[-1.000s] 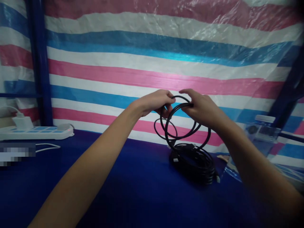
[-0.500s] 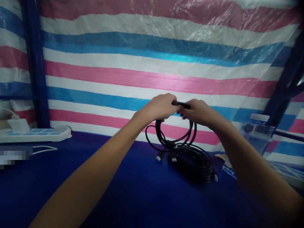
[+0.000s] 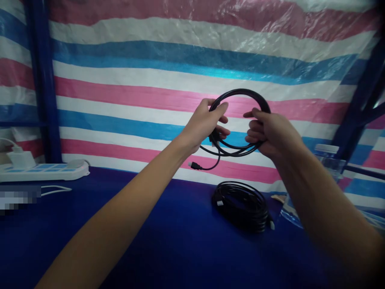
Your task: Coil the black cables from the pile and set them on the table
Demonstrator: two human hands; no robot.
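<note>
Tarpaulin (image 3: 135, 72) backs a blue table (image 3: 174, 241); left hand (image 3: 202, 124) and right hand (image 3: 279, 134) hold looped cable (image 3: 240, 92)

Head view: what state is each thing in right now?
Left hand: holding the raised black coil
Right hand: gripping the same coil
Raised black coil: looped, off the table
Loose plug: hanging from the coil
Lower black coil: wound, lying on the table
Bottle: upright, capped, partly hidden
Power strip: white adapter plugged in

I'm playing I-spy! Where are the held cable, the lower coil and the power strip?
Held cable (image 3: 242, 92): head view, top of loop.
Lower coil (image 3: 248, 217): head view, front loops.
Power strip (image 3: 45, 176): head view, white front side.
</note>
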